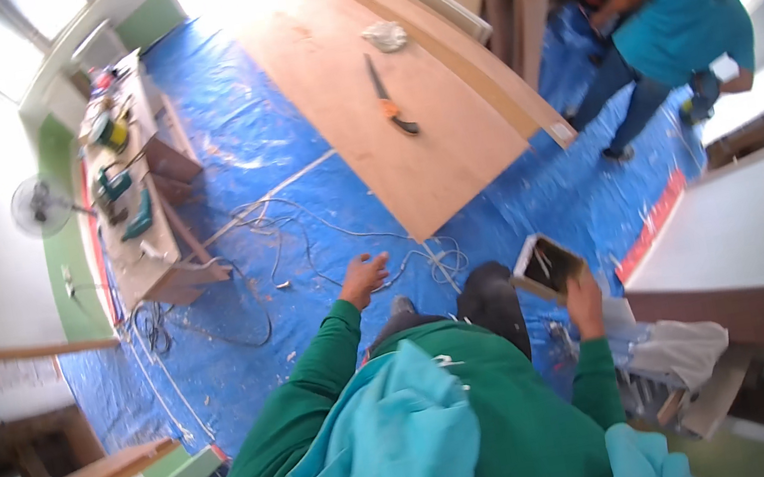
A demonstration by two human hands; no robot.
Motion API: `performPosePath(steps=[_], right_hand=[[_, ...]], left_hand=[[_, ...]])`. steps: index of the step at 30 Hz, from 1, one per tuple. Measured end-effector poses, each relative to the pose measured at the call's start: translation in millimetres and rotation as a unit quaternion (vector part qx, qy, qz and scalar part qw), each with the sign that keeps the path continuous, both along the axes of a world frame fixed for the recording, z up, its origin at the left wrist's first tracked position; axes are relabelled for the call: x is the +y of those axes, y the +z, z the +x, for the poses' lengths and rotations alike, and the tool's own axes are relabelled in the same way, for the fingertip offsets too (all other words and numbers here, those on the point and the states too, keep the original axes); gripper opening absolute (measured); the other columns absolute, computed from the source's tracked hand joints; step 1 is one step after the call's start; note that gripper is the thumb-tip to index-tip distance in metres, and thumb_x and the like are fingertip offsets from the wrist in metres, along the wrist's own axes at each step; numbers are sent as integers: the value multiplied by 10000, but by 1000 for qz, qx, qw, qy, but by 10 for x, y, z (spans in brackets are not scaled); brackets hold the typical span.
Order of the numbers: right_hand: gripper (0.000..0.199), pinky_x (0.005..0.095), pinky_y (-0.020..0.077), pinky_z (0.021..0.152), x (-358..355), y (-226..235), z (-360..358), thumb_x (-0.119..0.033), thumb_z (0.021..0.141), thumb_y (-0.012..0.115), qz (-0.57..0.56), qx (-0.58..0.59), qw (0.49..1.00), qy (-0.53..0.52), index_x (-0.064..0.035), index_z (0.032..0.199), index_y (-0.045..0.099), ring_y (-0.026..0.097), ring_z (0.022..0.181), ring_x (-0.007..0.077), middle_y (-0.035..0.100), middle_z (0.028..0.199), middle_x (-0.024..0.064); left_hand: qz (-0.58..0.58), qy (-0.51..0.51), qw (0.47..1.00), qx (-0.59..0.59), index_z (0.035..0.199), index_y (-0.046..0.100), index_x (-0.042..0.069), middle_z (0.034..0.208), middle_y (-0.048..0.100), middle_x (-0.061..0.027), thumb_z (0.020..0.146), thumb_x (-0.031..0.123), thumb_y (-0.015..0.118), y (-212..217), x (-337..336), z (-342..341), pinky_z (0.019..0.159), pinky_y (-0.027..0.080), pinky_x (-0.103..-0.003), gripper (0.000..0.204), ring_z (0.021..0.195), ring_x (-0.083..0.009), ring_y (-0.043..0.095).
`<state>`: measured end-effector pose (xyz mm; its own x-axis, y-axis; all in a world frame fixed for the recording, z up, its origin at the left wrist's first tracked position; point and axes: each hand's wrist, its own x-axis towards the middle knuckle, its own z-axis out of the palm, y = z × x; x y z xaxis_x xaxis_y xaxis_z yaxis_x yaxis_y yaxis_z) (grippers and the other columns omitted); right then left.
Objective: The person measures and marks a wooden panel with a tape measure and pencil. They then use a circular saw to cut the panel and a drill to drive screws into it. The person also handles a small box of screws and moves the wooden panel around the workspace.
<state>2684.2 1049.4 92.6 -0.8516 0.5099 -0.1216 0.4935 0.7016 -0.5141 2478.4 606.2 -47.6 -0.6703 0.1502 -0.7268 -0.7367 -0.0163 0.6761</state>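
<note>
I wore a green top [518, 387] with long sleeves [314, 366] reaching my wrists, small white marks [445, 361] on its front, loose folds of turquoise fabric [385, 440], dark trousers [491, 306] and a greyish shoe [401, 306].

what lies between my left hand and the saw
In the head view, between your left hand and the saw lie blue sheeting, a thin cable, then wooden board.

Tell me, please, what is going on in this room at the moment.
The person wearing the camera grips an open-topped box by its edge with the right hand. The left hand looks empty, held out above the blue plastic sheeting. Ahead, a handsaw with an orange-and-black handle lies on a large wooden panel. Off to the right stands a co-worker in a teal shirt.
</note>
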Motion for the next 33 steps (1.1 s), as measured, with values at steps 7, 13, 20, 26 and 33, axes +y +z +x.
performPosePath(steps=[7,13,20,26,33], right_hand=[[460,564,528,962,1478,-721,-2084,-199,948,550,-127,-3,990,-64,37,1338,619,673,1118,516,718,1192,309],[460,543,548,977,1830,-1031,-4284,-184,947,579,-314,60,944,-83,116,1294,601,701,1087,517,705,1165,368],[515,528,552,986,2042,-2347,-5861,-307,973,621,-168,-35,983,-64,145,1220,601,699,1105,503,718,1127,360],[681,491,558,958,1881,-2529,-5629,-526,968,697,-243,38,967,-61,110,1209,667,710,1042,421,718,1181,302],[772,502,451,1101,1743,-2607,-4321,-573,922,752,90,-35,988,118,60,1354,663,565,1275,408,635,1329,257]], left_hand=[[18,103,989,-102,1498,441,-87,1396,610,-253,966,404,781,-625,556,-270,998,560,-466,800,1182,-352,685],[-78,201,959,-186,1515,418,-101,1473,548,-301,976,403,779,-745,904,-48,1019,570,-482,821,1264,-397,644],[-170,188,944,-212,1531,411,-103,1212,626,-167,918,438,841,-814,1243,-137,848,587,-372,923,1038,-255,662],[-187,179,941,-215,1542,395,-94,1316,641,-200,918,480,836,-951,1372,-650,1036,525,-466,956,1221,-317,628],[59,207,957,-195,1513,492,-33,1496,595,-168,969,393,807,-1296,1379,-1041,1156,465,-484,759,1371,-310,575]])
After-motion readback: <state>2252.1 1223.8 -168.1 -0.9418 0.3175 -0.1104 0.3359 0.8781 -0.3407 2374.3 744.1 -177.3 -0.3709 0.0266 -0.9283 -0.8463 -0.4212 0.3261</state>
